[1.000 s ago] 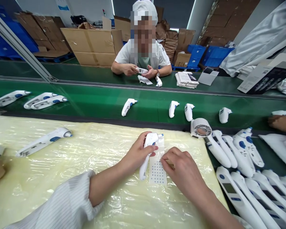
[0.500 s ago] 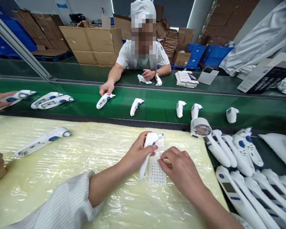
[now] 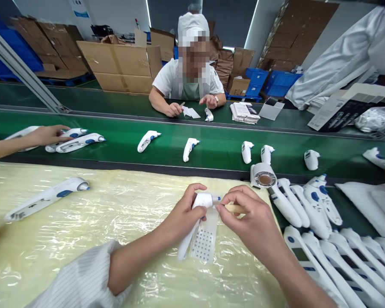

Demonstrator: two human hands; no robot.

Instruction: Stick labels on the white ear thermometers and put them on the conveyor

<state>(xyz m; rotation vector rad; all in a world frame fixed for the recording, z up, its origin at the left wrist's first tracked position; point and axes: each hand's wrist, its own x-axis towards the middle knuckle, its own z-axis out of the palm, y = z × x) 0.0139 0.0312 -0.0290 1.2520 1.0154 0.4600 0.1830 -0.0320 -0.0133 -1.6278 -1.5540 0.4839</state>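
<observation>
Person's left hand (image 3: 191,209): wrapped around a white thermometer (image 3: 203,199), thumb laid across the body, gripping it just below the head. Thermometer is above the middle of the tabletop (image 3: 154,278), which is covered in crinkled, pale yellow clear film. Orientation: tilted, handle end toward the wearer, blue tip pointing right.

Dotted sheet (image 3: 204,244): translucent, with rows of small round dots on its lower part; sits beside the handle and partly behind the thermometer. Cannot tell whether the left fingers also hold it.

Person's right hand (image 3: 252,211): thumb and fingers in a narrow pinch on a thin tan stick (image 3: 237,208), its end close to the blue tip. A small pale bit shows at that end; too small to identify. Contact with the thermometer: cannot tell.

Surroundings: a lone thermometer (image 3: 48,199) lies on the film at left. Beyond the film runs a green belt (image 3: 170,160) carrying several more. At far left a co-worker's hand (image 3: 46,134) reaches over a pair of them. To the right, a round white device (image 3: 263,176) stands near rows of thermometers (image 3: 324,265). Opposite, a seated person in a white cap (image 3: 192,25) leans over papers.
</observation>
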